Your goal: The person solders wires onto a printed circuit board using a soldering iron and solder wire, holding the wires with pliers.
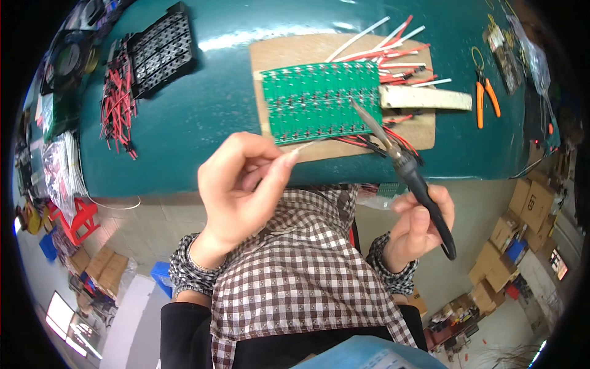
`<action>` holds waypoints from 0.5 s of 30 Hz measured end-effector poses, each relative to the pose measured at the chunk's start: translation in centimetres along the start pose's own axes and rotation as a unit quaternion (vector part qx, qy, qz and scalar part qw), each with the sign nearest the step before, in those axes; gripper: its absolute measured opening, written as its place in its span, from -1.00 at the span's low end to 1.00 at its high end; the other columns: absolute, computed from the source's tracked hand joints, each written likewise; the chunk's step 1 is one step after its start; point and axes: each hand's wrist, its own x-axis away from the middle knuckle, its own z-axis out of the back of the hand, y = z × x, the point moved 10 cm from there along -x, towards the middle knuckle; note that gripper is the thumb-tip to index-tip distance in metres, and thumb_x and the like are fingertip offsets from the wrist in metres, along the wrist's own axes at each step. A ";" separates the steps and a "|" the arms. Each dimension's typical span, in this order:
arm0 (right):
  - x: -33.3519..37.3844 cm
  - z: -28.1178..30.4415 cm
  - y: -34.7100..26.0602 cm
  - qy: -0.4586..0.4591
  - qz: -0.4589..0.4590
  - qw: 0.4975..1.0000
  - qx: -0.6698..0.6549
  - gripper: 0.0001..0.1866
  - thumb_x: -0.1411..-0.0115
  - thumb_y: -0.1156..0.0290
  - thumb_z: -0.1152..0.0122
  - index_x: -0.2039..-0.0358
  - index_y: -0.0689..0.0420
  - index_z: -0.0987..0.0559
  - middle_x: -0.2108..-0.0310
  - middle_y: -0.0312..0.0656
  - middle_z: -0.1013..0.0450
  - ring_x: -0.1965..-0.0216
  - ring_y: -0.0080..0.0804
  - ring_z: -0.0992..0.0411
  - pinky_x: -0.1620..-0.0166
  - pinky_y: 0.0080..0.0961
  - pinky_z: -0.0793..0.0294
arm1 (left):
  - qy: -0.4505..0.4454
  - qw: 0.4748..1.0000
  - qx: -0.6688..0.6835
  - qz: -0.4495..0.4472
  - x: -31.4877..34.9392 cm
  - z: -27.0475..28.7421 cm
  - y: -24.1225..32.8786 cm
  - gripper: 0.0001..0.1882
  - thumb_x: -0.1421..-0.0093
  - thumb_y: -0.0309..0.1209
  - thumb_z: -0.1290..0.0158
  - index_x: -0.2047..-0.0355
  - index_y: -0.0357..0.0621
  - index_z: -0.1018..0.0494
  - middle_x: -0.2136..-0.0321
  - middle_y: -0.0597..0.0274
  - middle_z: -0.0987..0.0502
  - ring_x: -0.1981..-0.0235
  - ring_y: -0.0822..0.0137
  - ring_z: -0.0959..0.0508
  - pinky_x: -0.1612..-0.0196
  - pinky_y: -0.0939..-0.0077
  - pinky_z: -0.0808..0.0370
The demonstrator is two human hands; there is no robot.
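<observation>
A green circuit board panel [322, 117] with rows of small parts lies on a brown board [347, 48]. My right hand [421, 224] is closed round the black handle of a soldering iron [402, 161], whose tip rests at or just above the middle row of the panel. Between thumb and forefinger, my left hand [243, 178] pinches a thin silvery strand, seemingly solder wire [314, 142], just off the panel's near left edge. Red, black and white wires [402, 58] run out from the panel's right end. A whitish bar [426, 98] lies across that end.
Orange-handled pliers [487, 101] lie on the green table [224, 92] to the right. At the far left are a black gridded tray [163, 52] and a pile of red wires [118, 104]. Cardboard boxes [531, 203] stand on the floor at right, a red stool [80, 220] at left.
</observation>
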 end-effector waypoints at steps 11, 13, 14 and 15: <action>-1.1 -7.0 -2.3 -0.201 0.137 0.921 0.303 -0.64 0.02 0.65 -0.31 0.14 0.24 -0.55 0.38 -0.10 -0.51 0.43 -0.36 -0.50 0.37 -0.55 -0.52 | 0.151 0.988 -0.016 -0.024 -0.2 2.7 -2.9 -0.94 -0.09 -0.63 -0.13 0.45 -0.28 -0.46 0.52 0.35 -0.41 0.66 0.68 -0.23 0.62 0.78 -0.18; -1.2 -7.0 -2.7 -0.203 0.145 0.913 0.322 -0.63 0.03 0.65 -0.32 0.14 0.23 -0.55 0.38 -0.10 -0.51 0.42 -0.36 -0.50 0.37 -0.54 -0.53 | 0.152 0.987 -0.037 -0.034 -0.9 1.9 -2.6 -0.93 -0.08 -0.63 -0.14 0.44 -0.27 -0.46 0.54 0.33 -0.41 0.67 0.66 -0.22 0.63 0.76 -0.18; -1.2 -7.1 -2.9 -0.200 0.153 0.907 0.337 -0.61 0.04 0.65 -0.32 0.13 0.21 -0.55 0.37 -0.10 -0.51 0.41 -0.36 -0.50 0.36 -0.53 -0.53 | 0.149 0.986 -0.065 -0.047 -1.2 1.7 -2.2 -0.93 -0.07 -0.63 -0.14 0.44 -0.26 -0.46 0.55 0.32 -0.42 0.68 0.64 -0.22 0.63 0.75 -0.18; -1.1 -7.1 -3.0 -0.202 0.152 0.906 0.339 -0.61 0.04 0.65 -0.32 0.13 0.21 -0.55 0.37 -0.10 -0.51 0.41 -0.36 -0.50 0.36 -0.53 -0.53 | 0.147 0.983 -0.086 -0.065 -1.4 1.5 -1.8 -0.92 -0.06 -0.62 -0.15 0.45 -0.24 -0.47 0.56 0.31 -0.43 0.70 0.61 -0.24 0.66 0.71 -0.19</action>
